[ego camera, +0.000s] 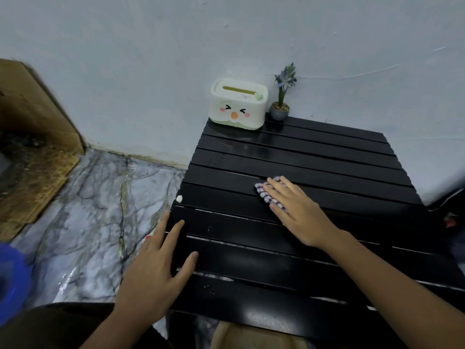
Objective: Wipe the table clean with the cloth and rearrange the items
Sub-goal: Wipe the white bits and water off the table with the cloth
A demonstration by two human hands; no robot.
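Note:
A black slatted table [314, 152] fills the right half of the view. My right hand [299, 212] lies flat on a small purple-and-white checked cloth [264, 193], pressing it on the table's middle slats; most of the cloth is hidden under the fingers. My left hand [156, 263] rests on the table's left edge, fingers spread, holding nothing. At the far left corner stands a cream tissue box with a cartoon face [237, 104]. Next to it on the right stands a small potted plant [281, 96]. A tiny white scrap [179, 198] sits on the left edge.
A pale wall runs behind the table. Marble-patterned floor [95, 197] lies to the left, with worn cardboard [32, 152] at the far left and a blue object [10, 278] at the lower left edge. Dark items [450, 212] sit beyond the table's right side.

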